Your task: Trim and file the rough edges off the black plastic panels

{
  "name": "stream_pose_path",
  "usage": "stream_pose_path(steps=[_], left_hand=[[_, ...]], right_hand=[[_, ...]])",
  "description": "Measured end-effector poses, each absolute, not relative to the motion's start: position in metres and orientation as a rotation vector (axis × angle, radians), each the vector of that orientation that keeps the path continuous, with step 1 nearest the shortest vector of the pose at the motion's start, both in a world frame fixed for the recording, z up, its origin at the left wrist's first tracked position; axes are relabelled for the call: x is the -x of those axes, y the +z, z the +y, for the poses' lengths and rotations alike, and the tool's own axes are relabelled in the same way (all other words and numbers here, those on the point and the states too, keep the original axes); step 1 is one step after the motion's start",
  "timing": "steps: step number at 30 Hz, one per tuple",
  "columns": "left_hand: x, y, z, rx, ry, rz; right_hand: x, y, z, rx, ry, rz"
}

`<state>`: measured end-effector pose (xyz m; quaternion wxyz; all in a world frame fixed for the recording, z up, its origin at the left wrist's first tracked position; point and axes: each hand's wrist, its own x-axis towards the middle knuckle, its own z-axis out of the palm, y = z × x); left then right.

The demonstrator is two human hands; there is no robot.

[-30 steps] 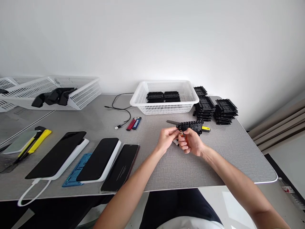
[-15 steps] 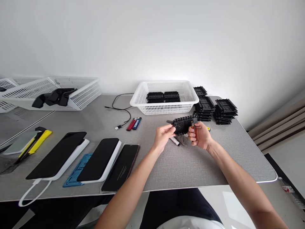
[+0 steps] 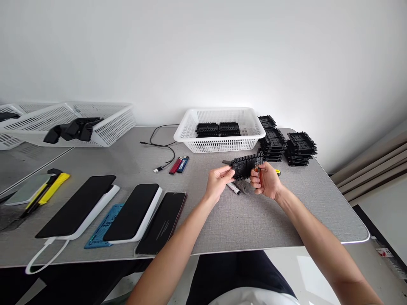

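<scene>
My left hand (image 3: 219,181) pinches the left end of a black plastic piece (image 3: 244,166) with toothed edges, tilted above the table. Closed in my right hand (image 3: 267,181) is an orange lighter (image 3: 257,173), its metal top close to the piece's right end. Whether a flame burns there I cannot tell. Under the piece lie a white marker (image 3: 234,187) with a black cap and a grey crumpled thing (image 3: 246,187). A bit of yellow handle (image 3: 278,172) peeks out beyond my right hand.
A white basket (image 3: 219,146) holds similar black pieces; stacks (image 3: 273,144) (image 3: 301,148) stand right of it. Red (image 3: 175,165) and blue (image 3: 182,164) lighters lie left, near a black cable (image 3: 167,146). Phones (image 3: 132,212), a yellow cutter (image 3: 52,190) and another basket (image 3: 116,125) sit further left.
Hardly anything differs. Both hands keep their hold on the black piece and the lighter, with only a very slight shift of the piece.
</scene>
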<state>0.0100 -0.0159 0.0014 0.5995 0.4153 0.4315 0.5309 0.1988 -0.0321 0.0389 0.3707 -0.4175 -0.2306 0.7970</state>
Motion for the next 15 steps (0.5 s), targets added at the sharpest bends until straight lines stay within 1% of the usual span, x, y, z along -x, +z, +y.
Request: stream_pose_path(steps=[7, 10, 13, 15], left_hand=[[-0.014, -0.003, -0.019, -1.081, 1.213, 0.985], [-0.015, -0.005, -0.019, -1.223, 1.172, 0.947], [-0.017, -0.006, -0.019, -1.267, 1.144, 0.921], [-0.017, -0.006, -0.019, -1.196, 1.162, 0.945]], right_hand=[[-0.181, 0.037, -0.038, 1.16, 2.065, -0.727], [-0.177, 0.038, -0.04, 1.183, 2.154, -0.861], [-0.178, 0.039, -0.042, 1.143, 2.254, -1.008], [-0.179, 0.04, -0.043, 1.085, 2.219, -1.059]])
